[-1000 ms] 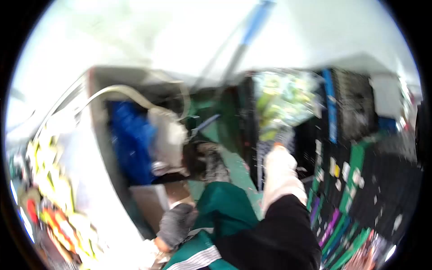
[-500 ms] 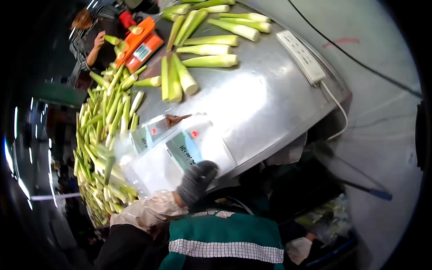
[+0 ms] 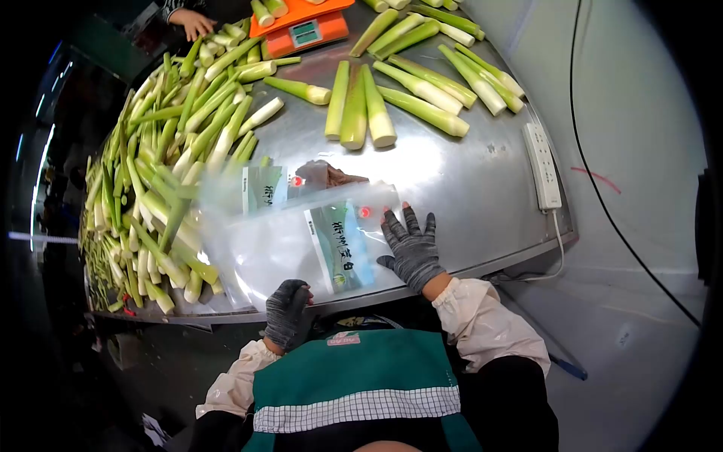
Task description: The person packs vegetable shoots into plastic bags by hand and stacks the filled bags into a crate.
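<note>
A clear plastic bag [image 3: 279,252] with a green and blue printed label lies flat at the front of the metal table. My right hand [image 3: 414,251], in a grey fingerless glove, rests open on the bag's right end, fingers spread. Curled at the table's front edge, by the bag's lower side, is my left hand [image 3: 288,313], gloved alike; whatever its fingers may hold is hidden. Behind this bag lies a second printed bag [image 3: 262,188], partly covered. A brown, crumpled thing [image 3: 331,175] sits just beyond them.
Water bamboo stems [image 3: 162,173] are heaped along the left. More trimmed stems [image 3: 354,113] lie in groups across the back. An orange scale [image 3: 307,34] stands there, with another person's hand [image 3: 192,22] to its left. A power strip [image 3: 542,166] lies at the table's right edge.
My right hand has come up from the lower right onto the bag. My left hand has moved off the bag's label to the table's edge. The view has turned.
</note>
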`<state>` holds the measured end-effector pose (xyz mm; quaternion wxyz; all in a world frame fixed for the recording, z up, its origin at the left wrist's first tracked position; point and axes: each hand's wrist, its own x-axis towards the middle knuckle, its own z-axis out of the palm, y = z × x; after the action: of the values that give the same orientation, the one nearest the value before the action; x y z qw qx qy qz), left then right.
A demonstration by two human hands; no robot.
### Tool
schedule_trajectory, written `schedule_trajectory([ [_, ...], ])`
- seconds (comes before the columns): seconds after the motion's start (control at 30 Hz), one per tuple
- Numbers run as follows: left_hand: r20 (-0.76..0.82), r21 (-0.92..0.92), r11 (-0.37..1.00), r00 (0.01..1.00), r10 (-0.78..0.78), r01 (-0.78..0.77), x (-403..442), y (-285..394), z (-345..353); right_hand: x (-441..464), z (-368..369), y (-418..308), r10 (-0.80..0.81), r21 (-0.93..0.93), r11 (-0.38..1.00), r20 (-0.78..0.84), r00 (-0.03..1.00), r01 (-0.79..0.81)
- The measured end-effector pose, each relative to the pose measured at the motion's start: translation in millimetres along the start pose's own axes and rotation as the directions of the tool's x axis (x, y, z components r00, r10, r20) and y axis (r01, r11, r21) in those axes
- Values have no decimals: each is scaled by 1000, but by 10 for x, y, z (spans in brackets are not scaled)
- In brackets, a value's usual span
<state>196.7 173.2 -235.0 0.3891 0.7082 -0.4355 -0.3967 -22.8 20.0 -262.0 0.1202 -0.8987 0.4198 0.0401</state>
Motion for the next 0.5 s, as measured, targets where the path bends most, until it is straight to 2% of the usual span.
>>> schedule_trajectory([
  [0.03, 0, 147, 979, 990, 143, -141, -35, -53, -11, -19, 70, -39, -13, -15, 1000, 11, 1000, 14],
  [0.07, -67, 20, 998, 996, 55, -54, -52, -83, -18, -48, 157, -96, -33, -89, 996, -60, 998, 27],
  [0.1, -78, 7, 999, 996, 52, -52, -46, -105, -9, -66, 214, -134, -58, -163, 986, -130, 990, 36],
  [0.13, -125, -131, 991, 991, -43, 27, -39, -120, 5, -75, 230, -160, -75, -245, 969, -201, 977, 24],
  [0.17, -156, -267, 959, 977, -143, 98, -28, -102, 15, -81, 182, -205, -84, -252, 967, -195, 977, 32],
  [0.2, -159, -277, 956, 976, -147, 98, -10, -86, 58, -101, 124, -250, 42, -104, 993, -174, 984, -61],
  [0.23, -166, -163, 987, 985, -38, 11, 9, -32, 119, -123, 48, -281, 162, 44, 987, -132, 978, -157],
  [0.27, -160, -44, 996, 985, 69, -77, 31, 53, 183, -148, -7, -296, 161, -6, 986, -234, 959, -167],
  [0.3, -104, 72, 993, 990, 97, -90, 65, 162, 244, -153, -142, -329, 155, -13, 987, -230, 961, -162],
  [0.37, 31, 178, 966, 982, 186, -188, 167, 312, 392, -116, -419, -383, 301, 161, 937, 84, 950, -311],
  [0.4, 30, 174, 966, 981, 189, -191, 235, 344, 444, -122, -373, -353, 303, 157, 937, 81, 950, -312],
  [0.43, 43, 300, 909, 956, 289, -289, 304, 353, 502, -132, -263, -291, 251, 356, 916, -148, 957, -185],
  [0.47, 69, 416, 828, 921, 383, -375, 340, 335, 556, -143, -165, -236, 231, 506, 863, -375, 898, -11],
  [0.5, 67, 409, 831, 920, 385, -377, 357, 242, 597, -141, -89, -206, 229, 498, 867, -375, 898, -13],
])
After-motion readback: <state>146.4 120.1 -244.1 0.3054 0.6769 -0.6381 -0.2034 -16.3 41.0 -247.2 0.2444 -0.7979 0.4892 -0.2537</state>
